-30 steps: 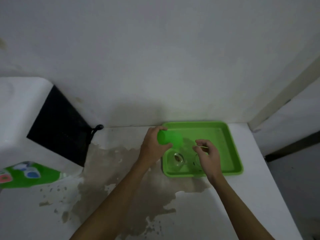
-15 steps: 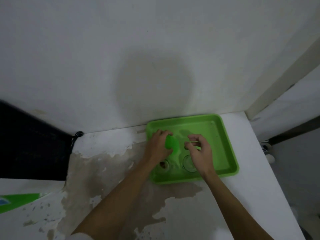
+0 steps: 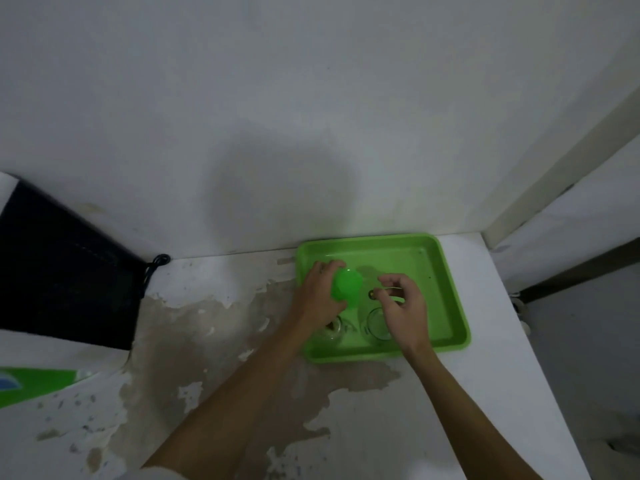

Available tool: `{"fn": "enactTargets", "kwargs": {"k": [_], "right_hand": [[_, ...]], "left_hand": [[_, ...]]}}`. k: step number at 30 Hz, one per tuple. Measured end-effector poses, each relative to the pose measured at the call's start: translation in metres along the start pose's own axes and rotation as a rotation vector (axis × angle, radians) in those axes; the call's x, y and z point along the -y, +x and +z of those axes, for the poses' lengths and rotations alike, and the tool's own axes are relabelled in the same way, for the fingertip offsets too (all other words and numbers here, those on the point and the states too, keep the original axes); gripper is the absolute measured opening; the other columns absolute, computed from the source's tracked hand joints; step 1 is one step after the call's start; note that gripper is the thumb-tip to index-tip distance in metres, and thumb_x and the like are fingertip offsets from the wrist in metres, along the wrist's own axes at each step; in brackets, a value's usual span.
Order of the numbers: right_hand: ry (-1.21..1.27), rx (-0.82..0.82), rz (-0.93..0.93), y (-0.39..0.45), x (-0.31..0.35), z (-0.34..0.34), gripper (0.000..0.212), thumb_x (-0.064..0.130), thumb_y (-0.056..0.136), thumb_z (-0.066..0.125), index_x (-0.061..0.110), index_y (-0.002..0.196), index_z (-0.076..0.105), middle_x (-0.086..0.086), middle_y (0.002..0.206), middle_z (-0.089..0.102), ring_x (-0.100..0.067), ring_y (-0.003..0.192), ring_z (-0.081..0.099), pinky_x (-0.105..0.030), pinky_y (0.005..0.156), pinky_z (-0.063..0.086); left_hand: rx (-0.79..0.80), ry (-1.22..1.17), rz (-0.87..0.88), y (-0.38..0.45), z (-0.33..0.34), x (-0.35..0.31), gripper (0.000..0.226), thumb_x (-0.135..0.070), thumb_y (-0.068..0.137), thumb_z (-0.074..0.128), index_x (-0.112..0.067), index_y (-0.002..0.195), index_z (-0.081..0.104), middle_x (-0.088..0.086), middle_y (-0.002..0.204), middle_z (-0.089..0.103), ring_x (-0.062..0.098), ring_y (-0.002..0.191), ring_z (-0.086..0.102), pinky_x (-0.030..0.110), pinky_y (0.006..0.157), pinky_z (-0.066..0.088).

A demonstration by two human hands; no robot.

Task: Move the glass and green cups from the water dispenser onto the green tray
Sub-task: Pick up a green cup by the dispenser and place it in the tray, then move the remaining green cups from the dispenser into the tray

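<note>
The green tray point(image 3: 446, 282) lies on the white counter against the wall. Over its left half, my left hand point(image 3: 317, 296) is closed around a bright green cup point(image 3: 346, 287), bottom side up. My right hand point(image 3: 403, 306) grips a clear glass cup point(image 3: 388, 294) by its rim at the tray's middle. Two more clear glasses stand in the tray's front part: one point(image 3: 332, 329) partly hidden under my left wrist, the other point(image 3: 375, 323) just left of my right hand.
The water dispenser's dark panel point(image 3: 62, 278) and white body fill the left side, with a black cord point(image 3: 156, 268) at the wall. The counter point(image 3: 346, 427) has peeled, stained patches. Its right edge drops off beyond the tray.
Both hands shifted from the tray's front toward its middle, carrying the green cup and the glass. The view swung right, so the dispenser slid left.
</note>
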State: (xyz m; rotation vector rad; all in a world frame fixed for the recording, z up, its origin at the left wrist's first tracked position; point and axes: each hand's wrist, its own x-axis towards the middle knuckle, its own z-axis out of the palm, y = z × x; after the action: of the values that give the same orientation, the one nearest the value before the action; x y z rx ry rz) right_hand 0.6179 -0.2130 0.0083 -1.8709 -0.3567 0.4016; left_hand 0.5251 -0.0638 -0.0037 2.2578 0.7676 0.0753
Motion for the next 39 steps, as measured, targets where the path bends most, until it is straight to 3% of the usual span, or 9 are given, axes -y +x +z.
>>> {"fn": "enactTargets", "kwargs": {"k": [6, 12, 16, 19, 25, 28, 31, 35, 39], "right_hand": [[-0.05, 0.101, -0.094, -0.042, 0.024, 0.03, 0.013, -0.003, 0.083, 0.067, 0.007, 0.091, 0.07, -0.007, 0.084, 0.07, -0.002, 0.074, 0.061, -0.012, 0.068, 0.048], [-0.1, 0.273, -0.126, -0.094, 0.038, 0.086, 0.012, -0.002, 0.085, 0.066, 0.01, 0.085, 0.07, 0.005, 0.068, 0.062, 0.0, 0.063, 0.056, -0.016, 0.063, 0.046], [-0.117, 0.417, -0.135, -0.138, 0.049, 0.147, 0.02, -0.004, 0.083, 0.067, 0.016, 0.081, 0.067, 0.008, 0.064, 0.056, 0.0, 0.06, 0.053, -0.018, 0.063, 0.044], [-0.117, 0.525, -0.094, -0.168, 0.057, 0.196, 0.016, 0.004, 0.08, 0.064, 0.019, 0.084, 0.067, 0.001, 0.065, 0.058, -0.011, 0.065, 0.056, -0.033, 0.067, 0.049], [-0.193, 0.704, -0.098, -0.218, 0.083, 0.285, 0.008, 0.01, 0.082, 0.064, 0.015, 0.083, 0.069, -0.021, 0.083, 0.068, -0.023, 0.071, 0.062, -0.026, 0.068, 0.049], [-0.204, 0.786, -0.087, -0.235, 0.092, 0.331, 0.005, 0.016, 0.078, 0.066, 0.021, 0.081, 0.067, -0.011, 0.073, 0.062, -0.015, 0.066, 0.056, -0.027, 0.068, 0.047], [-0.219, 0.856, -0.036, -0.248, 0.097, 0.374, 0.017, 0.006, 0.08, 0.071, 0.015, 0.095, 0.067, -0.003, 0.077, 0.063, -0.009, 0.066, 0.057, -0.022, 0.067, 0.047], [-0.292, 0.949, -0.046, -0.264, 0.099, 0.421, 0.054, 0.017, 0.08, 0.077, 0.017, 0.129, 0.055, 0.002, 0.114, 0.062, -0.017, 0.097, 0.061, -0.028, 0.081, 0.048], [-0.295, 0.871, -0.107, -0.278, 0.101, 0.454, 0.081, 0.022, 0.074, 0.083, 0.018, 0.143, 0.041, 0.007, 0.124, 0.059, -0.009, 0.108, 0.056, -0.021, 0.088, 0.044]], "left_hand": [[-0.093, -0.22, -0.049, -0.066, -0.04, 0.049, 0.044, -0.03, 0.065, 0.078, -0.036, 0.107, 0.062, -0.007, 0.098, 0.066, 0.014, 0.088, 0.065, 0.04, 0.081, 0.057], [-0.18, -0.31, -0.197, -0.155, -0.078, 0.115, 0.022, -0.028, 0.071, 0.077, -0.032, 0.091, 0.069, -0.009, 0.086, 0.072, 0.005, 0.082, 0.067, 0.025, 0.073, 0.054], [-0.254, -0.406, -0.305, -0.22, -0.111, 0.167, 0.027, -0.016, 0.079, 0.077, -0.04, 0.083, 0.066, -0.006, 0.089, 0.073, 0.004, 0.08, 0.067, 0.023, 0.072, 0.054], [-0.339, -0.474, -0.384, -0.262, -0.134, 0.2, 0.034, -0.007, 0.08, 0.076, -0.04, 0.082, 0.066, -0.004, 0.085, 0.073, -0.005, 0.072, 0.064, 0.013, 0.067, 0.05], [-0.459, -0.49, -0.468, -0.322, -0.177, 0.265, 0.028, -0.003, 0.077, 0.077, -0.03, 0.084, 0.071, -0.005, 0.078, 0.073, 0.0, 0.068, 0.067, 0.011, 0.064, 0.051], [-0.504, -0.5, -0.511, -0.342, -0.197, 0.296, 0.018, -0.003, 0.078, 0.076, -0.019, 0.088, 0.074, 0.0, 0.081, 0.075, 0.007, 0.073, 0.069, 0.013, 0.068, 0.053], [-0.533, -0.51, -0.545, -0.357, -0.212, 0.322, 0.018, -0.004, 0.078, 0.075, -0.018, 0.089, 0.073, -0.001, 0.08, 0.074, 0.006, 0.072, 0.069, 0.013, 0.068, 0.053], [-0.538, -0.534, -0.586, -0.37, -0.226, 0.35, 0.017, -0.006, 0.08, 0.074, -0.021, 0.089, 0.073, -0.001, 0.083, 0.075, 0.007, 0.077, 0.069, 0.014, 0.072, 0.053], [-0.533, -0.551, -0.619, -0.373, -0.235, 0.37, 0.018, -0.006, 0.081, 0.072, -0.023, 0.088, 0.073, -0.002, 0.082, 0.075, 0.006, 0.078, 0.068, 0.011, 0.072, 0.05]]}}
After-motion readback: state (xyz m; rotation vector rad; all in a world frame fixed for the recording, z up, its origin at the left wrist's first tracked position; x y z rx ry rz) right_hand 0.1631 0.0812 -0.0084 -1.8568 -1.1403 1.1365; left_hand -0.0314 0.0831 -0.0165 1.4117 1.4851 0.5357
